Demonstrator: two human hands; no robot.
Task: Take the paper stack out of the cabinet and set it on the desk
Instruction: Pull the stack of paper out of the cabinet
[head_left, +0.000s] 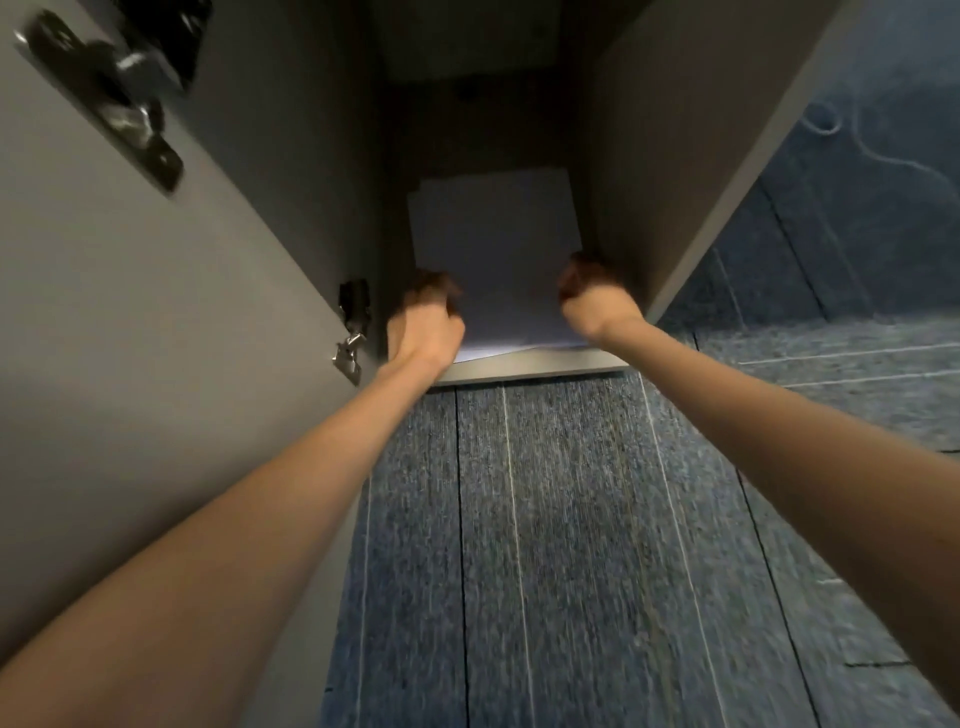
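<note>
A white paper stack (496, 249) lies flat on the bottom shelf of a narrow grey cabinet (524, 364), its near edge at the shelf's front lip. My left hand (426, 322) curls at the stack's near left corner. At the near right edge of the stack, my right hand (592, 296) is curled in the same way. The fingers of both hands are bent and blurred by motion. Whether they grip the sheets or only touch them cannot be told. The desk is out of view.
The cabinet door (156, 312) stands open at my left, with dark hinges (353, 322) along its inner edge. The cabinet's right side wall (675, 182) stands close beside my right hand. Blue-grey carpet tiles (545, 545) cover the floor below.
</note>
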